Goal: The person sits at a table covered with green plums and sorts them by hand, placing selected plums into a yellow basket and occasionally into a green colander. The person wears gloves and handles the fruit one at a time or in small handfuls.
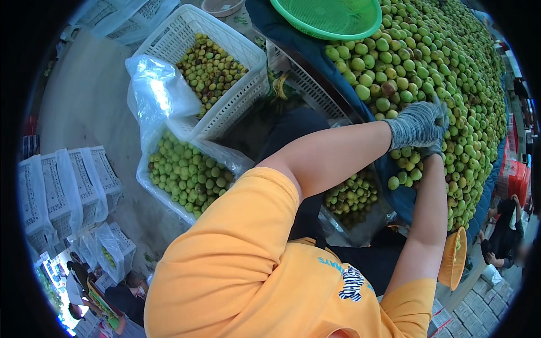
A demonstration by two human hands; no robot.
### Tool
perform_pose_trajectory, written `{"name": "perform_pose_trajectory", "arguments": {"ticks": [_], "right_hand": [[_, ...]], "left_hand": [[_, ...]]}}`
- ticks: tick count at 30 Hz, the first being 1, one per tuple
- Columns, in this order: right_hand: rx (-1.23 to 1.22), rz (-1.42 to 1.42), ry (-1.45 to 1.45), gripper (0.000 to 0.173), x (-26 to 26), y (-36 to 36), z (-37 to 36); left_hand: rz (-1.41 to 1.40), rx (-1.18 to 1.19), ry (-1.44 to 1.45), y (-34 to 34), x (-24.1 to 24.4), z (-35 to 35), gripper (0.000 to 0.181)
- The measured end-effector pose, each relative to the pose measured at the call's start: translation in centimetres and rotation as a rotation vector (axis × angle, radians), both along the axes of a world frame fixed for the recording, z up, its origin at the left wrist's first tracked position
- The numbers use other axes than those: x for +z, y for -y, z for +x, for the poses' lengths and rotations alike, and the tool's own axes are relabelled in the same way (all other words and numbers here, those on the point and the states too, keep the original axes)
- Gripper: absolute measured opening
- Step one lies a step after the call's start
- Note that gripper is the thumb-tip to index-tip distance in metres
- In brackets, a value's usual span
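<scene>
My left hand, in a grey knitted glove, is over a large heap of small round green fruit, some with reddish-brown patches. Its fingers are curled and blurred near the thumb side. My right hand, also gloved, sits just below and partly behind it, mostly covered by the left. The two hands meet or overlap at the heap's near edge. Whether either one holds a fruit is hidden. Dark blue padded cloth lies under the heap, with a few loose fruits on it near my wrists.
A green plastic basket rests at the heap's upper edge. To the left stand a white crate of browner fruit and a plastic-lined crate of green fruit. More fruit lies below my arms. An orange basket stands right; people work beyond.
</scene>
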State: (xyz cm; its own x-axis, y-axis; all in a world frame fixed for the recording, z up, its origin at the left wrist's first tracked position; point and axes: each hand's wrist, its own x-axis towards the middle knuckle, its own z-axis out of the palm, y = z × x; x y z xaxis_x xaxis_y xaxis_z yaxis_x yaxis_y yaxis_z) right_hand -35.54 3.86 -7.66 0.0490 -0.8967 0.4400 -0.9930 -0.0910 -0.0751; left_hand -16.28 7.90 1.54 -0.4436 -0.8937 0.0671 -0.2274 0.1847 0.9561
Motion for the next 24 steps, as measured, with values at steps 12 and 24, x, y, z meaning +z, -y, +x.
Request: {"name": "perform_pose_trajectory", "arguments": {"ticks": [12, 24], "right_hand": [[-0.063, 0.549, 1.117, 0.04, 11.7, -13.4, 2.6], [0.081, 0.534, 1.595, 0.053, 9.7, -27.5, 4.0]], "left_hand": [[-0.176, -0.368, 0.354, -2.9, 2.4, 1.4, 0.059], [0.006, -0.202, -0.287, -14.4, 1.4, 9.4, 0.049]]}}
